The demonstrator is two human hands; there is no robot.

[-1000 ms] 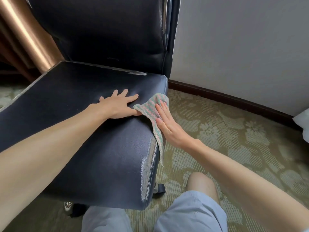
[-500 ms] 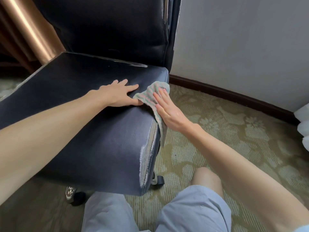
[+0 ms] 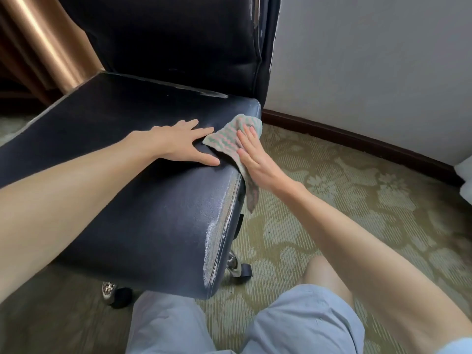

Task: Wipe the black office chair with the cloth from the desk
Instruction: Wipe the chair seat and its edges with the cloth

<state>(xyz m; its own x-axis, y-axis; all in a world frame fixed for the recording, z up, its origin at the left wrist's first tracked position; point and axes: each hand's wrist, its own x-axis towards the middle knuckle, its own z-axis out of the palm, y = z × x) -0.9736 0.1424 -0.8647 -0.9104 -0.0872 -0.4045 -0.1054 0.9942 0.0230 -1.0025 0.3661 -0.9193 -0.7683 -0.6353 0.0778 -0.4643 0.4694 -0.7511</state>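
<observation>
The black office chair (image 3: 122, 139) fills the left and middle of the head view, its leather worn pale along the seat's right edge. A pink and green checked cloth (image 3: 231, 137) drapes over that right edge near the backrest, one end hanging down the side. My right hand (image 3: 255, 159) presses the cloth flat against the seat's side with straight fingers. On top of the seat, beside the cloth, my left hand (image 3: 182, 144) lies flat with fingers spread, its fingertips touching the cloth's corner.
A grey wall (image 3: 370, 62) with a dark baseboard (image 3: 357, 139) stands right behind the chair. Patterned green carpet (image 3: 344, 200) covers the floor. A copper-coloured curtain (image 3: 46, 42) hangs at the back left. My knees in light blue shorts (image 3: 293, 325) are at the bottom. A chair caster (image 3: 109, 292) shows under the seat.
My right hand has slid the cloth along the seat's right edge toward the backrest. The left hand stayed flat on the seat.
</observation>
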